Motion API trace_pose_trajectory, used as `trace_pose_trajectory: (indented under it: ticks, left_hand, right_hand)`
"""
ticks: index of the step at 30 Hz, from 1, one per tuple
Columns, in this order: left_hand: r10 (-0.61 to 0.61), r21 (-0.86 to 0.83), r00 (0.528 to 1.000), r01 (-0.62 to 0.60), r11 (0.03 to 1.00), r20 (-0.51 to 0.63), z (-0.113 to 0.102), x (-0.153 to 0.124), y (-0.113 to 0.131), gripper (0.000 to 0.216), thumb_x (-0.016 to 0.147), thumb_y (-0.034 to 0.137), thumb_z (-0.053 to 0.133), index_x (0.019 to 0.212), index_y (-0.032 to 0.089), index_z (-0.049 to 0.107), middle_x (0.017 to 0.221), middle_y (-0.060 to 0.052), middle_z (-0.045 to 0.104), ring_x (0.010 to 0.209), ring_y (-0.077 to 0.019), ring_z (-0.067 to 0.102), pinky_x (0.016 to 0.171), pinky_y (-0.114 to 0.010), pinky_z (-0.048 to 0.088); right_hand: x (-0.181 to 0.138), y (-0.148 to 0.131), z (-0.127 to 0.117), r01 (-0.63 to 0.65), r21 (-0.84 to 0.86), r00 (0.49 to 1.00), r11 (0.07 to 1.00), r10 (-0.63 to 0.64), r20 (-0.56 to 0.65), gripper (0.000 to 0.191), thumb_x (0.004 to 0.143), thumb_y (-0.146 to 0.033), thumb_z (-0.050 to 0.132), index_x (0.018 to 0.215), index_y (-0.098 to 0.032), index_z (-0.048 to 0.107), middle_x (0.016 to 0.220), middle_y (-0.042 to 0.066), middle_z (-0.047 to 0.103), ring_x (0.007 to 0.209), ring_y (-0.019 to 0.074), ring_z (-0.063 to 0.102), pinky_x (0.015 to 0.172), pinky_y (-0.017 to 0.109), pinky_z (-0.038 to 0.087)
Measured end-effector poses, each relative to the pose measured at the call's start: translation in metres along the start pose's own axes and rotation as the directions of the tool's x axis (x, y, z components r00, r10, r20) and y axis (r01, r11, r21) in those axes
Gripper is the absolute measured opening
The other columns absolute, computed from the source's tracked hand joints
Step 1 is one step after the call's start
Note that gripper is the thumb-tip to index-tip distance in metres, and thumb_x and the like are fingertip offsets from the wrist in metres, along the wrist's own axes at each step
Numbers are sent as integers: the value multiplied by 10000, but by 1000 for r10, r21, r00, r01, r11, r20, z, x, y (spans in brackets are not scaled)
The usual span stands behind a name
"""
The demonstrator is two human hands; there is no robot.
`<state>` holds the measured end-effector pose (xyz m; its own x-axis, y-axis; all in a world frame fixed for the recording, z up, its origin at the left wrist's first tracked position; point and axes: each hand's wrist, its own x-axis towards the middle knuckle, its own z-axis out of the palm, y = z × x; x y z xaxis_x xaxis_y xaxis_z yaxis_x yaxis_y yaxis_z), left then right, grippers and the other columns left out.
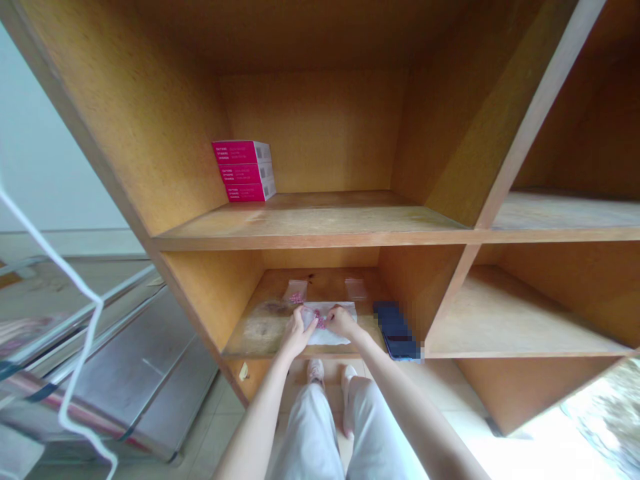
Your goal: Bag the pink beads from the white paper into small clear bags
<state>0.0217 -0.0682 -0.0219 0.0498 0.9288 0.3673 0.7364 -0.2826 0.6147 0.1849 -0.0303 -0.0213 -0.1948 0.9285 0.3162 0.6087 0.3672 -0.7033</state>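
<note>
Fingers of both hands meet over a small heap of pink pieces (320, 320) on the lower shelf (250, 330).

My left hand (298, 332) and right hand (341, 321) lie on a white sheet (327, 335) near the shelf's front edge, each grip narrowed on the pink pieces between them; whether either grip actually pinches a piece I cannot tell. Just behind the sheet lie two small clear bags, the left bag (296, 292) with pink pieces inside, the right bag (355, 289) looking clear. To my right on the same shelf lies a dark blue flat thing (395, 328), blurred. On the shelf above, at the back left corner, three pink boxes (243, 171) sit stacked. Below, my pale trousers (330, 433) and feet show on the tiled floor (220, 407).
</note>
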Motion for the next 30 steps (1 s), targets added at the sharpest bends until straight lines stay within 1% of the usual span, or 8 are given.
trace_pose_trajectory:
  ticks: [5,12,17,21,26,28,30]
  left_hand:
    - [-5,13,1000,5,1000,5,1,0,-1,514,791,461,416,1189,155,303,1163,-138,496,1085,-230,491,905,-384,380]
    - [-2,17,1000,2,1000,0,1,1,-1,511,791,467,409,1180,148,319,1147,-139,511,1068,-229,504,896,-385,389]
    - [-10,20,1000,9,1000,12,-2,0,1,528,791,484,399,1185,143,313,1163,-149,499,1083,-231,494,902,-377,387]
    - [1,11,1000,-1,1000,11,-2,0,0,525,789,483,405,1181,146,311,1157,-145,497,1073,-225,499,897,-373,390]
    - [37,-5,999,-37,999,17,1,0,-3,503,773,441,451,1163,154,316,1132,-128,495,1058,-224,495,892,-377,388]
    - [47,-12,999,-46,999,16,1,0,-4,488,758,403,483,1149,161,321,1112,-117,498,1042,-223,499,880,-380,393]
    - [54,-17,998,-54,998,11,1,0,-4,480,740,367,508,1134,166,322,1092,-108,500,1019,-220,506,868,-379,397]
  right_hand:
    - [-1,-2,0,-8,40,1000,999,8,-1,191,558,-43,525,445,-176,601,496,26,613,483,124,485,481,217,314]
    - [-2,-5,0,-31,6,999,999,31,23,192,567,-52,508,431,-163,586,495,30,605,493,128,491,486,223,309]
    - [-2,-2,-1,-73,112,997,991,72,10,163,572,-80,520,445,-158,586,472,5,577,475,113,476,465,207,296]
    - [1,-4,-4,-97,185,995,978,102,-15,173,616,-143,531,455,-151,593,473,8,576,486,122,494,465,206,310]
    - [9,-19,-10,-61,285,997,957,69,-20,161,655,-212,558,524,-149,627,537,24,618,532,136,534,494,203,361]
    - [10,-29,-11,-21,283,999,959,31,-28,156,661,-197,557,532,-146,629,552,27,624,549,130,541,510,193,371]
    - [11,-39,-12,23,259,1000,966,-19,-17,176,667,-167,543,511,-140,619,524,20,611,536,117,535,517,183,371]
